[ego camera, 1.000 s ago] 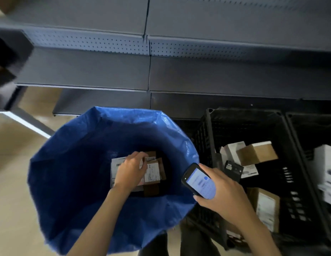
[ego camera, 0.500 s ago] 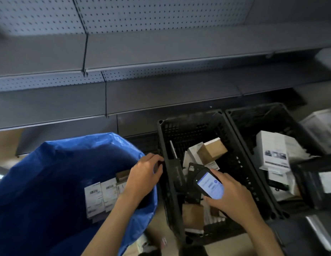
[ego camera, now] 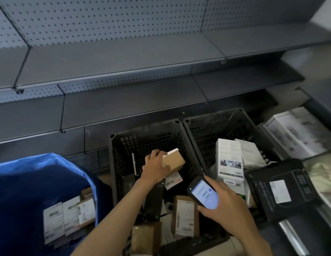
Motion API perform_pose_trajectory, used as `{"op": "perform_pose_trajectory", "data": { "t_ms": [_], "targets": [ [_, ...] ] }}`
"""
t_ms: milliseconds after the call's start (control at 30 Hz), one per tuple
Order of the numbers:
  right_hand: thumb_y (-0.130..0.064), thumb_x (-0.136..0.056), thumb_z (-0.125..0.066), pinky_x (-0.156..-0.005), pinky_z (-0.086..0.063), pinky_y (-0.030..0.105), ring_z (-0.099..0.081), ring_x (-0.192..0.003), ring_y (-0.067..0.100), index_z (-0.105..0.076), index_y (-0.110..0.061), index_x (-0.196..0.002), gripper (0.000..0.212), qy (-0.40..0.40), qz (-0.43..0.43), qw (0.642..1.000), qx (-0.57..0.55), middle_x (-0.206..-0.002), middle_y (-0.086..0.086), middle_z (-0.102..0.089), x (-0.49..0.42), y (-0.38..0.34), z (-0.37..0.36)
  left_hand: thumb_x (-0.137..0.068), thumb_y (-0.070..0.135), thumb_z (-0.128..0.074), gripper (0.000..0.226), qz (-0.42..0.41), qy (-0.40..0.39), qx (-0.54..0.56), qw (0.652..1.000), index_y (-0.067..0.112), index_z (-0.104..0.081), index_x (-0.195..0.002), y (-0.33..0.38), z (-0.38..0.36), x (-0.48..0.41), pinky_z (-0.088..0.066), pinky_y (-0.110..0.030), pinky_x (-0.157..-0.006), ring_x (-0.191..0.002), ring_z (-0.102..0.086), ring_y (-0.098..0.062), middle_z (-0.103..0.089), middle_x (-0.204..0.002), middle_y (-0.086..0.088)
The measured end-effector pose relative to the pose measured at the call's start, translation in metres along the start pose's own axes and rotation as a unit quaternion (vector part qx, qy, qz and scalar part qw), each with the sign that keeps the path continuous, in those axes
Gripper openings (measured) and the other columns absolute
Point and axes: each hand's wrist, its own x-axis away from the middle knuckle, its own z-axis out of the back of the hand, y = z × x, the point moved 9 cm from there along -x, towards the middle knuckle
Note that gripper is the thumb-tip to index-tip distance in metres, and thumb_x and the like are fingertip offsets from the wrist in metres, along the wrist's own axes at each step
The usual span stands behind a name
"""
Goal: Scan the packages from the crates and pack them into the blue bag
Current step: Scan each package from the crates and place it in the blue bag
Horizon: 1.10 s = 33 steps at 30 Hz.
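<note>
The left hand (ego camera: 155, 168) reaches into the left black crate (ego camera: 142, 134), its fingers curled round a small brown box (ego camera: 176, 162). The box sits tilted, with its pale end facing up and toward the shelves; its long axis cannot be told. The right hand (ego camera: 225, 207) grips a phone (ego camera: 203, 194) above the crate's near right corner, with the lit screen facing up.

Grey metal shelves (ego camera: 124, 58) with perforated back panels stand behind. A second crate (ego camera: 218, 118) touches the first on the right and holds white boxes (ego camera: 229, 159). The blue bag (ego camera: 40, 164) stands open on the left and holds labelled packages (ego camera: 68, 218). More brown packages (ego camera: 185, 217) lie in the first crate below the forearm.
</note>
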Motion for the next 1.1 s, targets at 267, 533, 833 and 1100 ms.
{"op": "perform_pose_trajectory", "data": {
  "t_ms": [267, 533, 833, 1100],
  "targets": [
    [-0.066, -0.076, -0.077, -0.095, -0.048, 0.022, -0.049, -0.13, 0.001, -0.024, -0.056, -0.153, 0.094, -0.002, 0.008, 0.999, -0.043, -0.144, -0.033, -0.041, -0.018, 0.047, 0.024, -0.09, 0.067, -0.053, 0.07, 0.235, 0.013, 0.062, 0.97, 0.043, -0.034, -0.153, 0.022, -0.035, -0.046, -0.036, -0.062, -0.108, -0.146, -0.019, -0.036, -0.014, -0.164, 0.004],
    [-0.07, -0.071, -0.076, -0.095, -0.05, 0.019, -0.051, -0.125, -0.001, -0.028, -0.052, -0.153, 0.096, -0.018, 0.007, 0.997, -0.074, -0.137, -0.031, -0.047, -0.029, 0.08, 0.01, -0.076, 0.067, -0.072, 0.081, 0.331, 0.097, 0.069, 0.936, 0.019, -0.041, -0.133, 0.002, -0.069, -0.042, -0.046, -0.052, -0.086, -0.13, -0.036, -0.036, -0.031, -0.139, -0.008],
    [-0.064, -0.072, -0.081, -0.102, -0.051, 0.029, -0.052, -0.127, 0.001, -0.023, -0.061, -0.145, 0.093, -0.024, 0.037, 0.995, -0.088, -0.129, -0.036, -0.042, -0.044, 0.088, 0.001, -0.074, 0.052, -0.079, 0.061, 0.262, 0.134, 0.076, 0.953, 0.023, -0.044, -0.116, -0.015, -0.066, -0.008, -0.047, -0.053, -0.093, -0.121, -0.036, -0.035, -0.033, -0.128, -0.002],
    [-0.06, -0.075, -0.083, -0.097, -0.051, 0.027, -0.053, -0.128, 0.005, -0.029, -0.052, -0.154, 0.096, -0.029, 0.081, 0.995, -0.054, -0.14, -0.028, -0.048, -0.059, 0.064, 0.018, -0.068, 0.047, -0.081, 0.062, -0.097, 0.141, 0.003, 0.985, 0.028, -0.049, -0.118, 0.001, -0.012, 0.039, -0.047, -0.037, -0.097, -0.115, -0.044, -0.022, -0.039, -0.131, 0.004]
  ]
}}
